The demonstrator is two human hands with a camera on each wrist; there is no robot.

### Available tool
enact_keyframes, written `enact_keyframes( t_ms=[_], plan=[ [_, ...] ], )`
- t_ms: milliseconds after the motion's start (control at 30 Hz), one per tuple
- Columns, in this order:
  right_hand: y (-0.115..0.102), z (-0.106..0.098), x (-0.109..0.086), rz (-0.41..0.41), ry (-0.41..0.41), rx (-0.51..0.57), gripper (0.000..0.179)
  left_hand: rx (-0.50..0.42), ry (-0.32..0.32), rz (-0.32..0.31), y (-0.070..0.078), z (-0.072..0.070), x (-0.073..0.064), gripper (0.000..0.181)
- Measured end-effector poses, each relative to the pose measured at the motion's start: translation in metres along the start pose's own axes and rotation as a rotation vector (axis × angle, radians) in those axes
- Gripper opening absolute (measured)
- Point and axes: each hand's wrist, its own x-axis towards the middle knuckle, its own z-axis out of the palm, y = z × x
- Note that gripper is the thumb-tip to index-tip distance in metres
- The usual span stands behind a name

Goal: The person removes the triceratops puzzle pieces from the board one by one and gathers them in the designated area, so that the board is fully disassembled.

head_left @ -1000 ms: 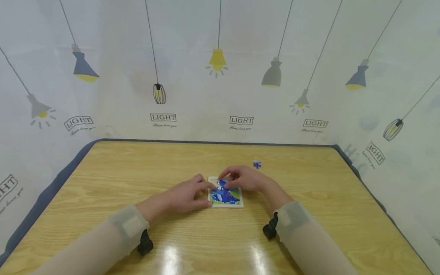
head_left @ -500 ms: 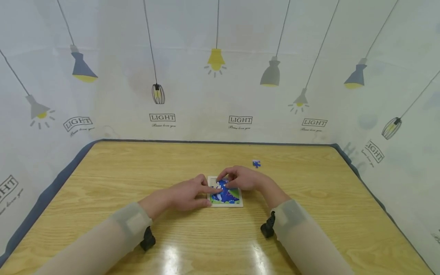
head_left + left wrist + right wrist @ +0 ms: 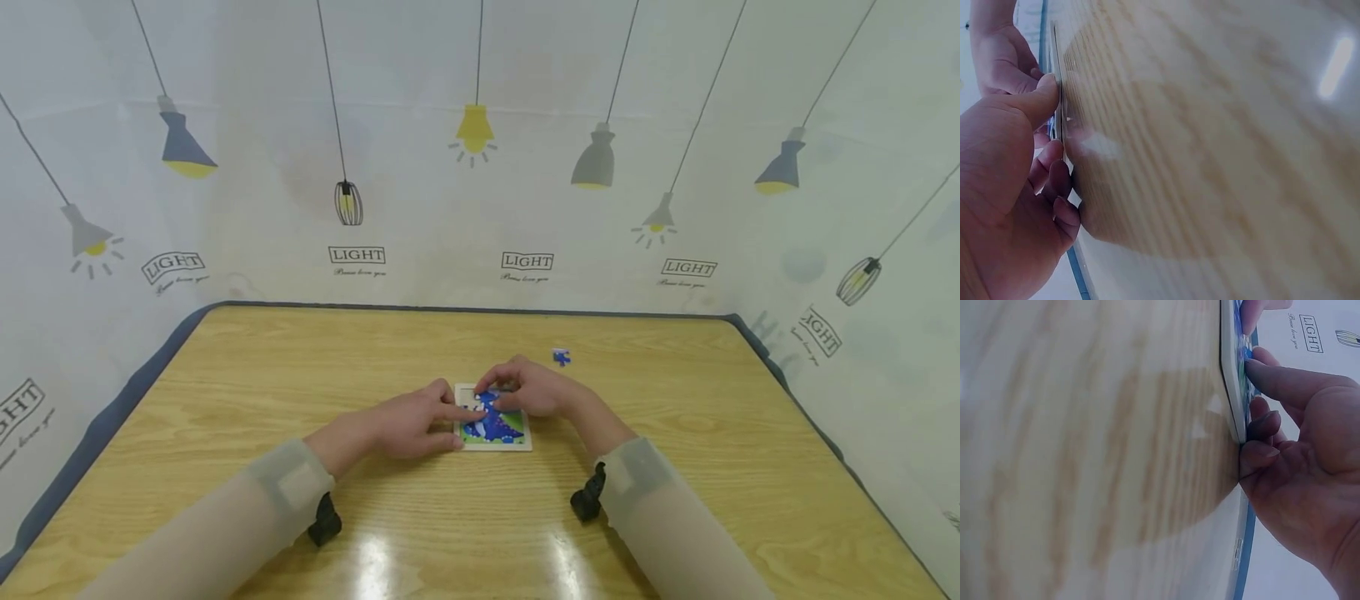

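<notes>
A small jigsaw puzzle (image 3: 498, 429) with a blue dinosaur picture lies in a white-framed tray (image 3: 510, 448) on the table. At its upper left, a patch of bare tray shows. My left hand (image 3: 408, 425) reaches in from the left, its straight index finger pressing on the picture and its thumb at the tray's lower left corner. From the right, my right hand (image 3: 536, 389) bends over the upper part and pinches a blue puzzle piece (image 3: 487, 398) between thumb and index finger. In the right wrist view the thumb (image 3: 1279, 378) rests on the puzzle's face.
A loose blue puzzle piece (image 3: 561, 357) lies on the wooden table (image 3: 315, 358) beyond my right hand. Behind the table's dark edge hangs a pale cloth (image 3: 420, 167) printed with lamps.
My left index finger has moved right, from the tray's left side farther over the picture. My right hand stays almost in place, and the loose piece has not moved.
</notes>
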Motion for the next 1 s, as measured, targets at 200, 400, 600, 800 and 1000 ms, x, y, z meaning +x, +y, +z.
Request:
enact_keyframes(
  t_ms=[200, 400, 600, 800, 1000],
  plan=[
    [0.001, 0.0005, 0.0, -0.034, 0.007, 0.029, 0.026, 0.001, 0.0, 0.003, -0.0001, -0.0012, 0.0008, 0.052],
    [0.0029, 0.0019, 0.0024, -0.053, 0.03, 0.057, 0.029, -0.012, 0.007, -0.003, 0.0008, -0.0012, -0.0001, 0.052],
    [0.003, 0.0024, 0.0, 0.002, 0.094, 0.017, 0.036, -0.004, 0.007, -0.006, 0.0017, -0.0003, -0.0006, 0.052],
    [0.001, 0.0023, -0.003, -0.02, 0.103, 0.012, 0.026, -0.01, 0.005, -0.006, 0.0039, -0.0009, -0.0014, 0.052],
    [0.0026, 0.0016, -0.0073, -0.022, 0.153, 0.038, 0.022, -0.015, 0.005, -0.015, 0.0039, -0.001, -0.0014, 0.052]
  ],
)
